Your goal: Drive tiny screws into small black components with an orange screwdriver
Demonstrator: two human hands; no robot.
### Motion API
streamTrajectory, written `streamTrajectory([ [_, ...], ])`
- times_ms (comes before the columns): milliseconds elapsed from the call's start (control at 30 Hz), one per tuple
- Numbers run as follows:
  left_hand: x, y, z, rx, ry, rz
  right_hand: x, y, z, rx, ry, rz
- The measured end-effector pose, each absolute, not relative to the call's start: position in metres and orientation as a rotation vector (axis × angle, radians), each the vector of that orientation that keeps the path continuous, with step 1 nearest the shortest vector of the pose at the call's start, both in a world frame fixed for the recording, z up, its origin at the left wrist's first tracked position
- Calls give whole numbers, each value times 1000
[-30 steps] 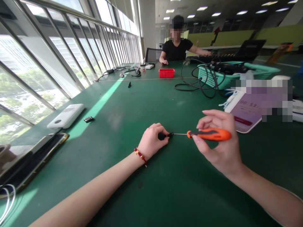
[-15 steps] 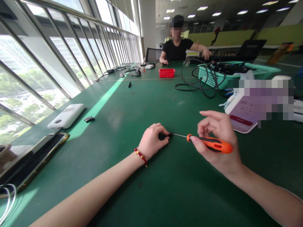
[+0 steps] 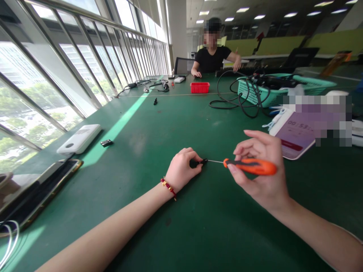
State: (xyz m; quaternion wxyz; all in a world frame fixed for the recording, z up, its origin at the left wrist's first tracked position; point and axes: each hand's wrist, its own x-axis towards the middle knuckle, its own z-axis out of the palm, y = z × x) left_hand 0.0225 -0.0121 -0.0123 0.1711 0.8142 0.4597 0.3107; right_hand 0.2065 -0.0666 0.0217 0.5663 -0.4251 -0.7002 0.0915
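Note:
My left hand (image 3: 184, 168), with a red and gold bracelet (image 3: 168, 188) at the wrist, pinches a small black part (image 3: 203, 161) close to the green tabletop. Fingers cover most of that part, so its kind cannot be made out. My right hand (image 3: 261, 166) holds a screwdriver (image 3: 252, 166) by its orange and black handle, thumb below and fingers curled above. The thin metal shaft points left, nearly level, and its tip meets the black part.
A white power bank (image 3: 81, 139) and a small black piece (image 3: 107, 143) lie left, above a dark phone (image 3: 42, 192). Further back are a red bin (image 3: 200, 88), cables and a teal basket (image 3: 255, 94). A phone (image 3: 295, 132) leans at right. A person (image 3: 211, 56) sits opposite.
The screwdriver handle has turned in my right hand and its end has risen slightly. My left hand stays put. The person opposite has drawn one hand inward.

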Motion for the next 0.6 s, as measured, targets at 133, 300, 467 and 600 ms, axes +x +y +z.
streamTrajectory([
  [133, 23, -12, -12, 2320, 1331, 892, 206, -72, 23, -1122, -1760, 235],
  [300, 23, -12, -12, 2314, 1371, 896, 206, -70, 21, -1059, -1741, 182],
  [467, 23, -12, -12, 2316, 1400, 902, 206, -66, 20, -1069, -1666, 253],
  [600, 23, -12, -12, 2313, 1427, 907, 205, -70, 21, -1149, -1758, 313],
])
